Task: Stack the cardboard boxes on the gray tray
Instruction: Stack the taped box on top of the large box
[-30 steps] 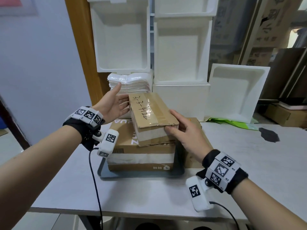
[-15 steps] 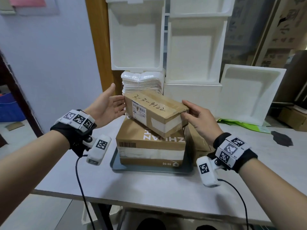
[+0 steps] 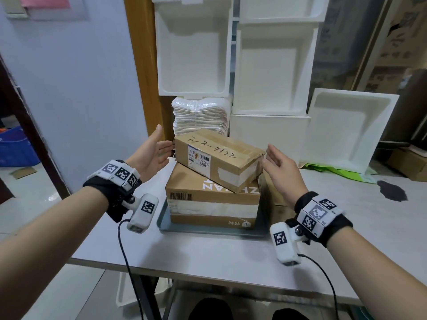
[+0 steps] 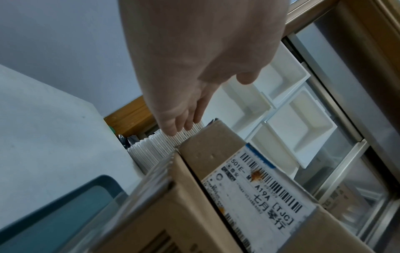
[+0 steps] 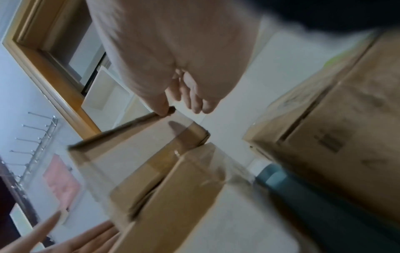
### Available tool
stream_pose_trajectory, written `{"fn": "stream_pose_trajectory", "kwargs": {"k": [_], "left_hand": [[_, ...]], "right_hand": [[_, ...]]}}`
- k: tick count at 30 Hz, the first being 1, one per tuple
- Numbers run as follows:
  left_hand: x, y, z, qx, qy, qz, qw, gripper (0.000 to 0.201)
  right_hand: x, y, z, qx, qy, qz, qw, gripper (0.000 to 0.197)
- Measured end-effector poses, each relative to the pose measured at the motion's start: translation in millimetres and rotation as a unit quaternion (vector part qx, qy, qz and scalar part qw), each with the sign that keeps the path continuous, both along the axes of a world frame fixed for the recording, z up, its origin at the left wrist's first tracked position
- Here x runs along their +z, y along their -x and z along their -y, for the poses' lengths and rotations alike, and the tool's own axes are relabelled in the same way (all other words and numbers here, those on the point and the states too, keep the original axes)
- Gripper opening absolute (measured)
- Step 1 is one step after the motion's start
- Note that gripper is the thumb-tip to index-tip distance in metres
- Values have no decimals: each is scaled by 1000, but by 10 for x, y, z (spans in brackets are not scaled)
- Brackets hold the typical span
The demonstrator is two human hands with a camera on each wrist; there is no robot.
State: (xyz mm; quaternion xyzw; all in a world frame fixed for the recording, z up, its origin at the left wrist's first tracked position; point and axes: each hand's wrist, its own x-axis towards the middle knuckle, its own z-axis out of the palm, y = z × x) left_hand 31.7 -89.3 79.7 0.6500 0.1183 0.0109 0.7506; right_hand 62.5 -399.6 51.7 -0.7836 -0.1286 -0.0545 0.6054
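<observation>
small box (image 3: 218, 158): skewed atop large box (image 3: 211, 203)
gray tray (image 3: 161, 221): under large box
left hand (image 3: 151, 155): fingers straight, together, at box's left end
right hand (image 3: 282, 169): fingers relaxed, loosely spread, beside right end

Left hand (image 4: 194, 68) beside labelled box (image 4: 249, 179)

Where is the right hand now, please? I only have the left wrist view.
Observer: The right hand is open by the right end of the top box, one fingertip touching its corner.
Operator: Does that box sit square?
Observer: No, it lies skewed across the bottom box.
Operator: Any boxes off the tray?
Observer: Yes, a third box stands on the table right of the gray tray.
</observation>
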Motion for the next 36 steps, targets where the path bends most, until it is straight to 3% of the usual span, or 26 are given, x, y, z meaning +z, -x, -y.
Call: {"fn": "stream_pose_trajectory", "kwargs": {"k": [6,9,16,20,23,36], "left_hand": [[41,-125,65,-29,-11,10,999,95],[61,-185,100,-41,-21,16,999,96],[67,-237,102,-45,-27,20,998,95],[71,-234,70,-54,-11,21,998,95],[85,-190,73,-64,3,26,998,93],[-18,162,155,-75,3,78,994,82]], "right_hand": [[13,112,-263,-59,-91,-73,991,61],[15,160,-458,-63,-124,-95,986,74],[-55,149,-707,-109,-115,-81,984,82],[-69,129,-722,-111,-119,-69,984,74],[-48,91,-697,-112,-94,-84,986,81],[102,-37,-608,-91,-84,-73,990,77]]}}
